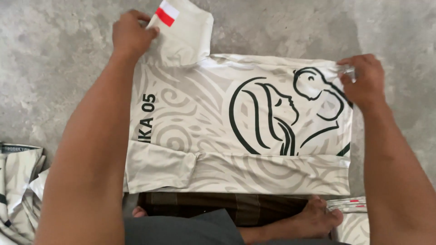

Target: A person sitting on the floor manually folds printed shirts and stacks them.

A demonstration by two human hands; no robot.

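Both hands grip the jersey (pixel 236 127) that lies spread on the concrete floor (pixel 59 68). Left hand (pixel 131 34) is closed on the sleeve (pixel 184 31) at the top left, fingers curled over its edge beside a red-and-white patch (pixel 166 13). Right hand (pixel 365 79) pinches the far right edge of the cloth between thumb and fingers.

Around it: a heap of similar pale garments (pixel 20 190) at the lower left, another folded piece (pixel 356 220) at the lower right, and the person's bare foot (pixel 313 220) and striped brown cloth (pixel 218 206) just below the jersey's near edge — nothing lies on top of it.

The jersey is cream with grey swirl patterns and a large dark line drawing of two faces (pixel 290 113); dark lettering runs near the left forearm. Its near side is folded inward, a second sleeve (pixel 159 168) tucked flat.

Its long axis runs left to right across the view — the sleeved end is at the left.
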